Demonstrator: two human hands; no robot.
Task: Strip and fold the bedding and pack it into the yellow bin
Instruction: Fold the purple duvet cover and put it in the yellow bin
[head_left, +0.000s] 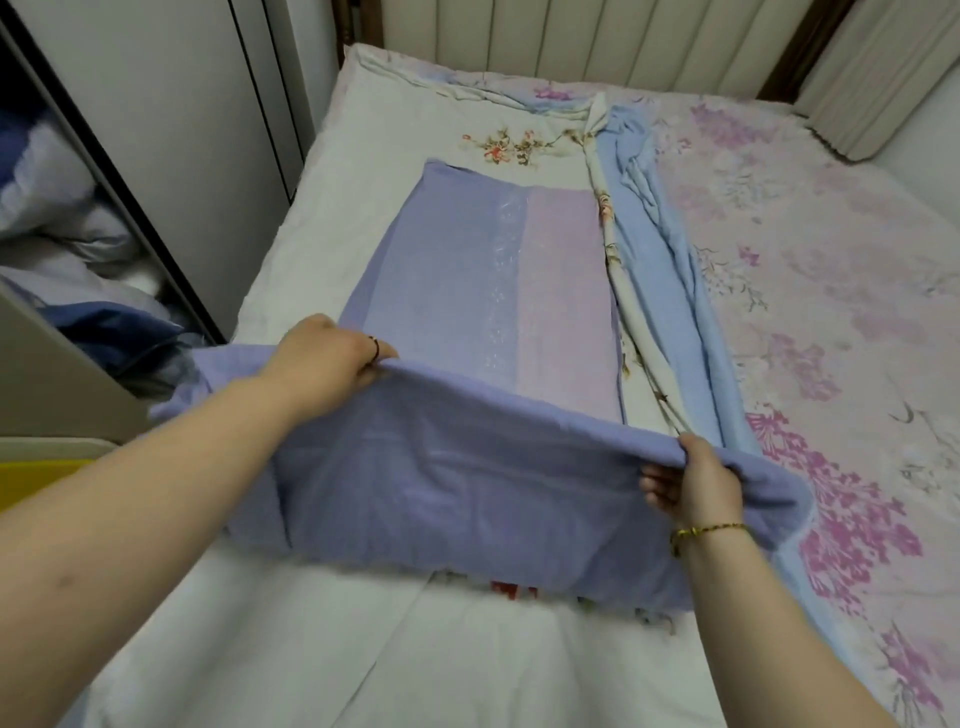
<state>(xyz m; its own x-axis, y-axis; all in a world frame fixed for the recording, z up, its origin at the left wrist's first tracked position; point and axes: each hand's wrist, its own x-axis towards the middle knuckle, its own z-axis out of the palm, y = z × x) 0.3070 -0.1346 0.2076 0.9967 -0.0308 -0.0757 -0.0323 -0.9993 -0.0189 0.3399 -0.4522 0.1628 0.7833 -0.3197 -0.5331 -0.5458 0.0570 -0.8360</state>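
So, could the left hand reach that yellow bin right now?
Probably yes. The yellow bin sits close on that side with nothing visibly between, but the left hand grips the purple cloth, so it would carry or drop that first.

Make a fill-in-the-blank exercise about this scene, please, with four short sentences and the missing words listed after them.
1. The left hand and the right hand both grip the purple cloth, which lies on the ____.
2. The gold bracelet is on the ____ wrist.
3. The ring is on a finger of the ____ hand.
4. The bin at the picture's left edge is ____ in colour.

Missing words: bed; right; left; yellow.
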